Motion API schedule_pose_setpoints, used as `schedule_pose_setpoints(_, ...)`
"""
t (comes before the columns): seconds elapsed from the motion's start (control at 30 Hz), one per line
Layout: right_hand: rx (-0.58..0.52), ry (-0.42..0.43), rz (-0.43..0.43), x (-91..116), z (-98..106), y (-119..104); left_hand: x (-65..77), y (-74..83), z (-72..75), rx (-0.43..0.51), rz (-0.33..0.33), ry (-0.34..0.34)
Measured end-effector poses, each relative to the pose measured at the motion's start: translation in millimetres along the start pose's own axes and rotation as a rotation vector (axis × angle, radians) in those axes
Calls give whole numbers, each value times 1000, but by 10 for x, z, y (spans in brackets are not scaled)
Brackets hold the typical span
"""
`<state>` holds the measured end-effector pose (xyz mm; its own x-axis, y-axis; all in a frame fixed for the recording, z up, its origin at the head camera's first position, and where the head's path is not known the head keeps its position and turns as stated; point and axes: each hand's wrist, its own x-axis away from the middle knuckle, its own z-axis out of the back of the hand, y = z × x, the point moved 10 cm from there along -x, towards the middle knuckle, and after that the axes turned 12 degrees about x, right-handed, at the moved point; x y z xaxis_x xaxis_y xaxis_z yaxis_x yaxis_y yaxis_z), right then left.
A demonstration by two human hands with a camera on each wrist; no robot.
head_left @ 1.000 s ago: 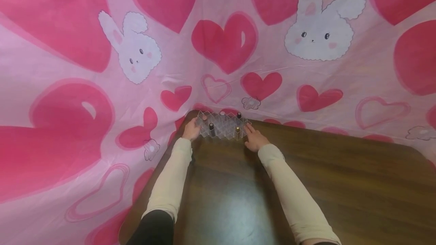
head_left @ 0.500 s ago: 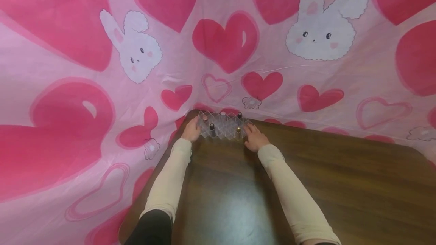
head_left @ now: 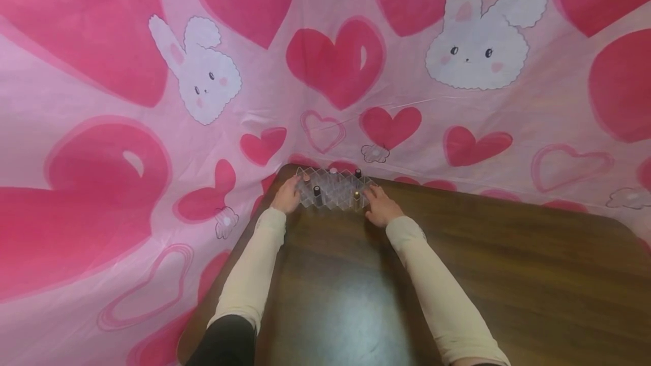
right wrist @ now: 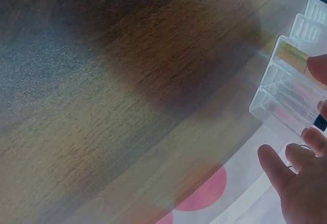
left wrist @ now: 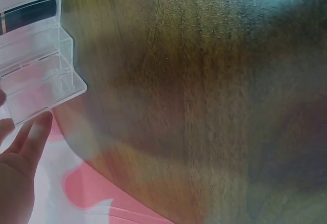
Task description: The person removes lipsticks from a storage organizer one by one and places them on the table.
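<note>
Clear Holder (head_left: pixel 335 190) Nudged Slightly Toward the Person

Since a second ago the holder has crept a touch nearer and rightward, and the left hand (head_left: pixel 286 194) with it. That hand's fingers are loosely extended, touching the holder's left end. Inside, a pinkish tube (head_left: pixel 307 178) sits at back left, then a black tube (head_left: pixel 317 193) in front, a white-topped item (head_left: pixel 333 170) behind, and at right a gold-topped tube (head_left: pixel 357 199) before another black-capped one (head_left: pixel 358 173). The right hand (head_left: pixel 382 206), fingers spread, touches the right end. The holder stands at the brown surface's (head_left: pixel 458 253) far left corner, beside heart-patterned pink cloth (head_left: pixel 488 107).
</note>
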<state>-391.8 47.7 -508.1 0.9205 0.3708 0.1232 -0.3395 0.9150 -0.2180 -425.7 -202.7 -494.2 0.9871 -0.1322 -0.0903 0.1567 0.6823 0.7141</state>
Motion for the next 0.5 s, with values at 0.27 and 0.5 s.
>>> schedule_pose_setpoints(0.27, -8, -10, 7, 32, -19, 15, 22, 12, -49, -52, 42, -26)
schedule_pose_setpoints(0.5, -13, 9, 29, 63, -15, -11, 17, -12, -72, -83, 48, 8)
